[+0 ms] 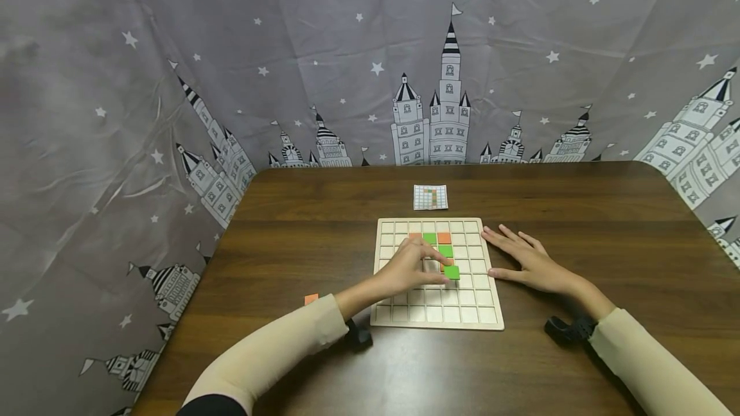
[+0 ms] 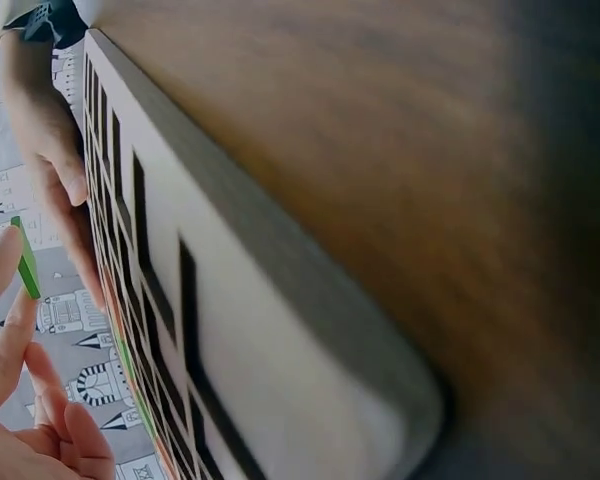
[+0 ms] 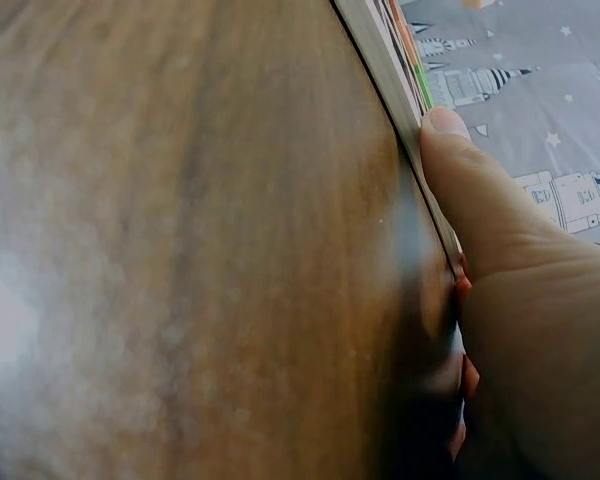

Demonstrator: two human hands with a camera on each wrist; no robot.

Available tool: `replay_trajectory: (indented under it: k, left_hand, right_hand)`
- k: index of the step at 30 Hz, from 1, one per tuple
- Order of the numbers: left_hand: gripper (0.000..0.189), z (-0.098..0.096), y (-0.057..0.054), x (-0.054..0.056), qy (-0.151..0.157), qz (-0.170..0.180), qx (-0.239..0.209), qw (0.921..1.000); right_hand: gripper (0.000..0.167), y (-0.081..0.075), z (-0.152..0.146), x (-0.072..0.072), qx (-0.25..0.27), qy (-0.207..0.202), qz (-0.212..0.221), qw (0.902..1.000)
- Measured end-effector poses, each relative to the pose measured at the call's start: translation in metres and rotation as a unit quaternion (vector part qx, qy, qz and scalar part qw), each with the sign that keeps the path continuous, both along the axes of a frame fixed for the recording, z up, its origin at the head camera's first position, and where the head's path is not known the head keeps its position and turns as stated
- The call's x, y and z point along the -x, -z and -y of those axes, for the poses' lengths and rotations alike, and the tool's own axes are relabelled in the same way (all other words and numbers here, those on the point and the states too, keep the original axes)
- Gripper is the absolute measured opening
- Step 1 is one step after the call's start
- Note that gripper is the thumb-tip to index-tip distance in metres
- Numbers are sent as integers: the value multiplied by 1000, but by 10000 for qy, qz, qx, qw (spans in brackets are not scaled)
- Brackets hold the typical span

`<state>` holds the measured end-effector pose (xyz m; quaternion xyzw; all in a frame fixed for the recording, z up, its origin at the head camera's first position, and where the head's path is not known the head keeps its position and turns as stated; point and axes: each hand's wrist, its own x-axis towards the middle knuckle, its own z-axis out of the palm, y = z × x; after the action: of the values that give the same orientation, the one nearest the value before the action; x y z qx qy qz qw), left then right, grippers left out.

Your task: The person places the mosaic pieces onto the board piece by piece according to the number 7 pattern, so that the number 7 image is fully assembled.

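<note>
My left hand (image 1: 412, 267) pinches a green square tile (image 1: 452, 273) between thumb and fingers, just over the wooden grid board (image 1: 494, 316). In the left wrist view the same green tile (image 2: 26, 262) is held on edge above the board. Several orange and green tiles sit in the grid's cells, among them a green tile (image 1: 430, 238), an orange tile (image 1: 444, 237) and another green tile (image 1: 445, 251). My right hand (image 1: 534, 267) lies with fingers spread at the board's right edge, its thumb (image 3: 480, 195) touching that edge. My left hand partly covers some tiles.
Behind the board lies a small printed grid card (image 1: 430, 198) with coloured squares. One loose orange tile (image 1: 311, 299) rests on the brown table (image 1: 289, 230) left of the board, near my left forearm. A grey castle-print curtain (image 1: 347, 50) hangs behind the table.
</note>
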<state>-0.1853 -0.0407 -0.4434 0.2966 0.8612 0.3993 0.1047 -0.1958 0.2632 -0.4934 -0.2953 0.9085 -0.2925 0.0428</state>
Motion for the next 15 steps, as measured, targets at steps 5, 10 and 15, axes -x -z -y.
replay_trajectory:
  k: [5,10,15]
  left_hand:
    - [31,-3,2,0,-15,85,-7,10000]
    - [31,-4,5,1,-39,65,-31,10000]
    - [30,-4,5,2,-52,67,-25,10000]
  right_hand:
    - [80,0,0,0,-3,17,20,10000]
    - [80,-1,0,0,15,17,-7,10000]
    - [80,-1,1,0,18,36,-14,10000]
